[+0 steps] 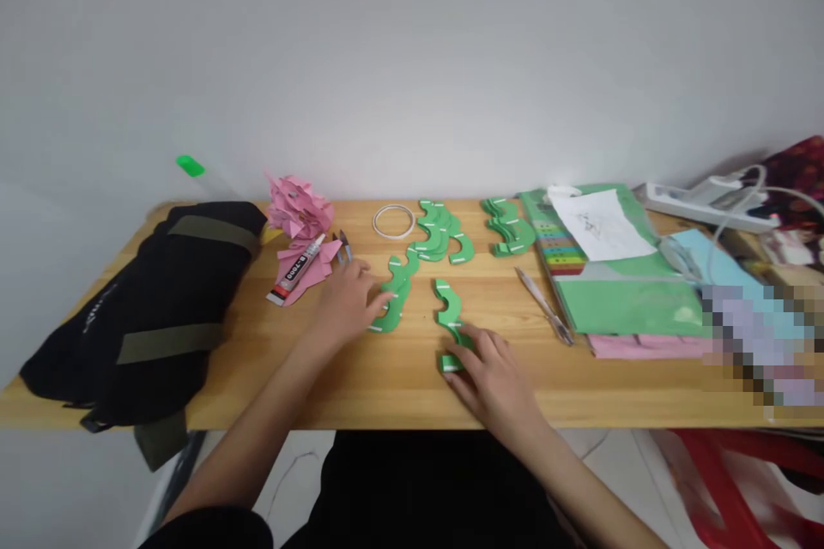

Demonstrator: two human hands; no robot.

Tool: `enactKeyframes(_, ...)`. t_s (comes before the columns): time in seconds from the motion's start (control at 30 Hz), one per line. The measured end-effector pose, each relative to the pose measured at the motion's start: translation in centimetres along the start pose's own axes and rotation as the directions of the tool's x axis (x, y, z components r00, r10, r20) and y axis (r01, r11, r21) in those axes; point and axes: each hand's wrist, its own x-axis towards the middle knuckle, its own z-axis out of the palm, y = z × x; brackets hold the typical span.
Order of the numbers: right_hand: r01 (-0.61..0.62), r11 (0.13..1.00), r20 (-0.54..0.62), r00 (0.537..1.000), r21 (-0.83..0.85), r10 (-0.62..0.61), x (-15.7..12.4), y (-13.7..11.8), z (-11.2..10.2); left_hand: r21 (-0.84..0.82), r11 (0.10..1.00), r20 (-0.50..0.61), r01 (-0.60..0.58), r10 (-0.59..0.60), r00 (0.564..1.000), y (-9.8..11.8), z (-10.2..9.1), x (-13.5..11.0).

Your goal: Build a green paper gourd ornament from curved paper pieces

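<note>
My right hand (pixel 493 373) has its thumb and fingers around the lower curve of a wavy green paper stack (pixel 449 304), which lies flat on the wooden table (pixel 399 390). To the left, my left hand (pixel 344 304) is open, thumb apart from the fingers, with its thumb beside other wavy green paper pieces (pixel 396 296). Nothing shows in that hand. Just beyond its fingertips lies a pair of scissors (pixel 344 246), partly covered. Farther back are overlapping green paper pieces (pixel 438 232) with white strips, and another green stack (pixel 511 232) stands to their right.
A black bag (pixel 160 300) fills the left end. Near it are a glue tube (pixel 296 270), pink paper (pixel 299 206) and a white ring (pixel 394 222). A pen (pixel 544 304), a green folder (pixel 644 300) and a power strip (pixel 708 204) lie to the right.
</note>
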Motion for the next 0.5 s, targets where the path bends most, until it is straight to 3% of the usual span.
enactKeyframes(0.1, 0.005, 0.994, 0.027, 1.000, 0.110, -0.008, 0.7, 0.3, -0.9, -0.027, 0.999, 0.070, -0.031, 0.032, 0.997, 0.4, 0.2, -2.6)
enactKeyframes(0.2, 0.024, 0.971, 0.031, 0.999, 0.238, -0.032, 2.0, 0.7, -2.1, -0.131, 0.991, 0.026, -0.010, 0.014, 1.000, 0.9, 0.7, -4.5)
enactKeyframes(0.5, -0.065, 0.917, 0.128, 0.992, 0.393, 0.015, 8.0, 1.5, -3.8, -0.408, 0.908, -0.097, 0.097, -0.149, 0.984, 0.6, 1.5, -5.5)
